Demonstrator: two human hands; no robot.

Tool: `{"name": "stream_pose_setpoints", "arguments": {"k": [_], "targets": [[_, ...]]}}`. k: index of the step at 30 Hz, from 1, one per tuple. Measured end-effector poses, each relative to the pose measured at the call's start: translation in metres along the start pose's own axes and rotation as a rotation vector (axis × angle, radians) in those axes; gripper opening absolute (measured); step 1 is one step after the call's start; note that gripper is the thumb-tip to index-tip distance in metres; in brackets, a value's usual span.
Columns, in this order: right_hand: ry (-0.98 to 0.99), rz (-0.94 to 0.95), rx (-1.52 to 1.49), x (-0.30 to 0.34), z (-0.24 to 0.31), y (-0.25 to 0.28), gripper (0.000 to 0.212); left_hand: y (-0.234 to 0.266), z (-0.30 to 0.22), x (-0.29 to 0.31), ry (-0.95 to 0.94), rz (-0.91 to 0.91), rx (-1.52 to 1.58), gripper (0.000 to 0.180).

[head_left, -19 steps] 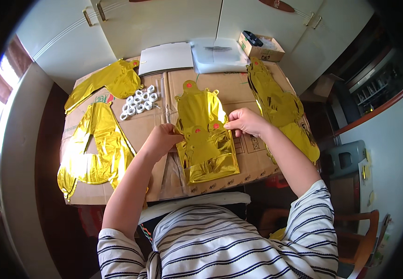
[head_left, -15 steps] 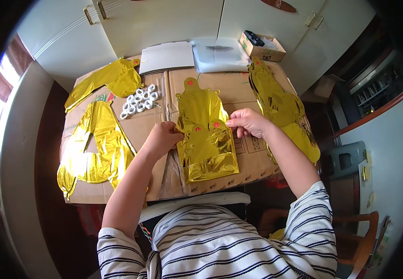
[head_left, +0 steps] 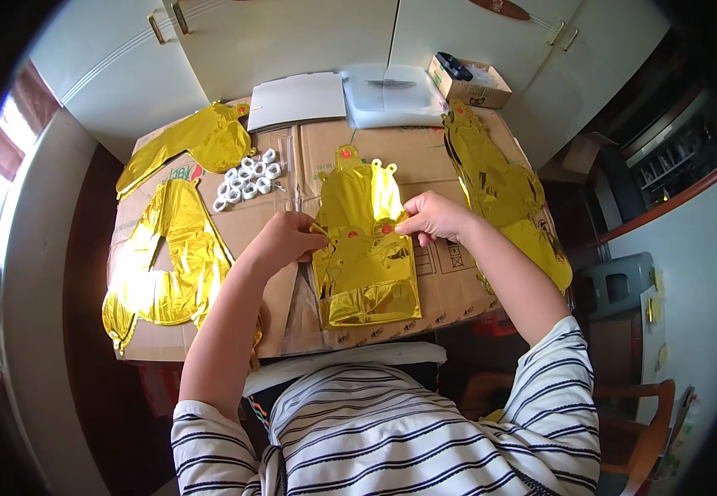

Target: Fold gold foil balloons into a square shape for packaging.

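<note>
A folded gold foil balloon (head_left: 367,281) lies at the middle of the cardboard-covered table, with red dots on it and small tabs along its edges. My left hand (head_left: 291,237) pinches its left edge about halfway up. On the opposite side my right hand (head_left: 434,217) grips the right edge between thumb and fingers, close to one of the red dots. The upper part of the foil rises beyond both hands, with a shiny crease running down its right side. Its lower end is folded into a straight band near the table's front edge.
Flat gold foil balloons lie at the far left (head_left: 185,145), near left (head_left: 178,285) and right (head_left: 499,186). Several small white rolls (head_left: 248,180) sit left of centre. White sheets (head_left: 296,99), clear plastic bags (head_left: 391,95) and a small cardboard box (head_left: 487,89) line the back edge.
The foil balloon has shifted slightly left at its lower end, and its upper part is bent differently, with the top lower. My right hand has moved a little left along with it.
</note>
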State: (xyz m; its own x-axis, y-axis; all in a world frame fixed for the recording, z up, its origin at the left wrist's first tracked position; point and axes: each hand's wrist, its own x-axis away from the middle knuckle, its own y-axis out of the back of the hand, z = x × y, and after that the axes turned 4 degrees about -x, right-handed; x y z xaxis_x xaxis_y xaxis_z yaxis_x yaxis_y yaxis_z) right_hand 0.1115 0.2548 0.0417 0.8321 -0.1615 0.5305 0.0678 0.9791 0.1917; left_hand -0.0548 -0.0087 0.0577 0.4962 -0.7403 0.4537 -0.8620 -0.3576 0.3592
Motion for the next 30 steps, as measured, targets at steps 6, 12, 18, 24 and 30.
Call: {"name": "stream_pose_setpoints", "arguments": {"k": [6,12,18,24,30], "targets": [[0.155,-0.076,0.076,-0.001,-0.007,-0.007,0.015,0.006,0.009,-0.011,-0.022,0.002,-0.103,0.022],[0.237,-0.246,0.380,0.005,-0.012,-0.012,0.026,0.004,0.015,-0.015,-0.195,-0.135,-0.420,0.034],[0.492,-0.289,0.553,0.009,-0.018,-0.014,0.027,0.001,0.008,-0.007,-0.222,-0.134,-0.289,0.045],[0.539,-0.296,0.556,0.016,-0.016,-0.016,0.023,-0.012,0.002,-0.012,-0.220,-0.284,-0.458,0.051],[0.638,-0.337,0.576,0.010,-0.030,-0.014,0.026,-0.016,0.010,-0.014,-0.380,-0.284,-0.641,0.045]]}}
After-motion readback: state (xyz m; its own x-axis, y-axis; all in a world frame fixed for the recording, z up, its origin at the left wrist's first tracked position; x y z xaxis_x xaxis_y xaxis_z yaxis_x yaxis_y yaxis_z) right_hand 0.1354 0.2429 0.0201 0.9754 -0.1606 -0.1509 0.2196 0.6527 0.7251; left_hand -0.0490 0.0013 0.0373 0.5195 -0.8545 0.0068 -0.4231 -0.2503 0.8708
